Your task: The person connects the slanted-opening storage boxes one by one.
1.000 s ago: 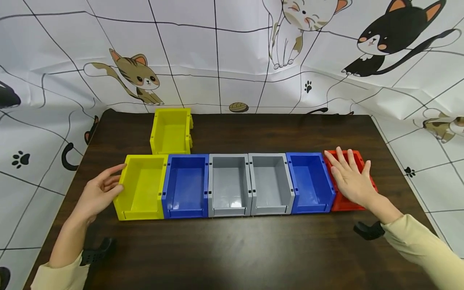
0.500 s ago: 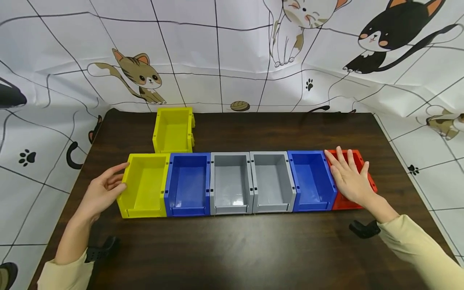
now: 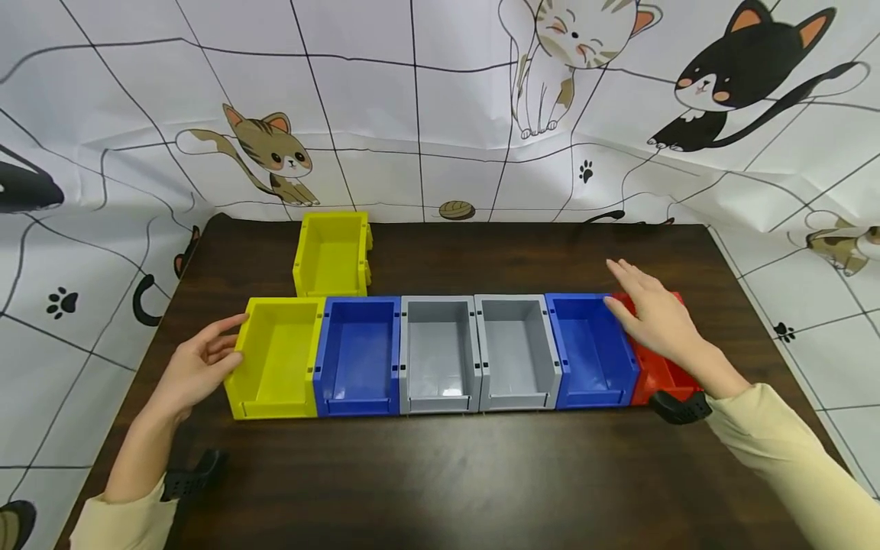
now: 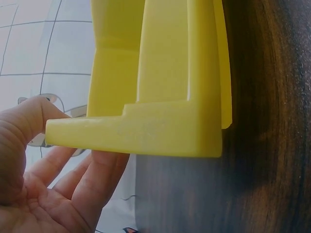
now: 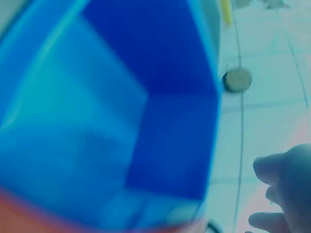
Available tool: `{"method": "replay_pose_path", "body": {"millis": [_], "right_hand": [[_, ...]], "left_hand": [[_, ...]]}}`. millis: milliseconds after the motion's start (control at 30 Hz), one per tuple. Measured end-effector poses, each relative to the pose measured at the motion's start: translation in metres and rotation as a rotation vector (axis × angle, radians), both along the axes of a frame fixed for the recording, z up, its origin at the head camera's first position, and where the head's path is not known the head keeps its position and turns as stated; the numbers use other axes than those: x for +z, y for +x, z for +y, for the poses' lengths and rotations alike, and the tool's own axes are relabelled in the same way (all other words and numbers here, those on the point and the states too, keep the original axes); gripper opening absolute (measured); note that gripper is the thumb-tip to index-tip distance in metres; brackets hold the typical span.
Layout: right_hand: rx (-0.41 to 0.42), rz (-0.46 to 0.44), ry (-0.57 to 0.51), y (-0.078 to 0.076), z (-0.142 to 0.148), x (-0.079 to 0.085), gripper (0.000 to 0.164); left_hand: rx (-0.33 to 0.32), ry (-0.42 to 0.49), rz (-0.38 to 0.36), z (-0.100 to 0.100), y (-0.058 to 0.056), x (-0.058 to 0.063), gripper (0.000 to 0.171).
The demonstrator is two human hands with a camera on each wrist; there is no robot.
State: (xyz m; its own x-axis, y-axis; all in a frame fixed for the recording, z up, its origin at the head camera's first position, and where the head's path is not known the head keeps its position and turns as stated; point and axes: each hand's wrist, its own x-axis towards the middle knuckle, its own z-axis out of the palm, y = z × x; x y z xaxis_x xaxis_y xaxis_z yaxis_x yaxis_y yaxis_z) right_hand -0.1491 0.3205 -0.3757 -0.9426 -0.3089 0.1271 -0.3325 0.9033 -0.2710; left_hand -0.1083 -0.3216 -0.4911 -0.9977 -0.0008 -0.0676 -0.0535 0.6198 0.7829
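My left hand (image 3: 195, 374) holds the left wall of the yellow storage bin (image 3: 278, 359) at the left end of a row. In the left wrist view, the thumb reaches over the top edge of this yellow wall (image 4: 160, 128) while the other fingers lie along its outer side. Over the right end of the row hovers my right hand (image 3: 656, 317), fingers extended and together, holding nothing. Beneath it is a red bin (image 3: 663, 374), partly covered by the hand. Left of that stands a blue bin (image 3: 587, 351), seen blurred and close in the right wrist view.
Between the ends stand another blue bin (image 3: 360, 359) and two grey bins, one grey bin (image 3: 440, 355) beside another grey bin (image 3: 517, 351), side by side. A second yellow bin (image 3: 333, 252) sits behind the row's left end. A cat-print cloth (image 3: 467, 107) hangs behind the dark wooden table (image 3: 440, 481).
My right hand has lifted off the red bin and shifted slightly left, its spread fingers now together. The left hand stays at the yellow bin; the row keeps its arrangement.
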Motion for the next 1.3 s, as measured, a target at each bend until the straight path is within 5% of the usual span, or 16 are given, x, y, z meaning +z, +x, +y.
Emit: {"method": "replay_pose_path", "body": {"millis": [367, 600, 933, 1300], "right_hand": [[0.140, -0.107, -0.181, -0.050, -0.073, 0.021, 0.058], [0.227, -0.138, -0.276, -0.073, -0.121, 0.026, 0.055], [0.248, -0.243, -0.365, -0.087, -0.174, 0.019, 0.053], [0.234, -0.358, -0.447, -0.104, -0.229, 0.014, 0.052]], "left_hand": [[0.017, -0.022, -0.012, 0.001, 0.002, -0.001, 0.059], [0.007, 0.004, -0.023, 0.016, 0.009, 0.026, 0.059], [-0.007, 0.029, -0.043, 0.038, 0.020, 0.061, 0.056], [-0.035, 0.023, -0.024, 0.037, 0.021, 0.066, 0.055]]}}
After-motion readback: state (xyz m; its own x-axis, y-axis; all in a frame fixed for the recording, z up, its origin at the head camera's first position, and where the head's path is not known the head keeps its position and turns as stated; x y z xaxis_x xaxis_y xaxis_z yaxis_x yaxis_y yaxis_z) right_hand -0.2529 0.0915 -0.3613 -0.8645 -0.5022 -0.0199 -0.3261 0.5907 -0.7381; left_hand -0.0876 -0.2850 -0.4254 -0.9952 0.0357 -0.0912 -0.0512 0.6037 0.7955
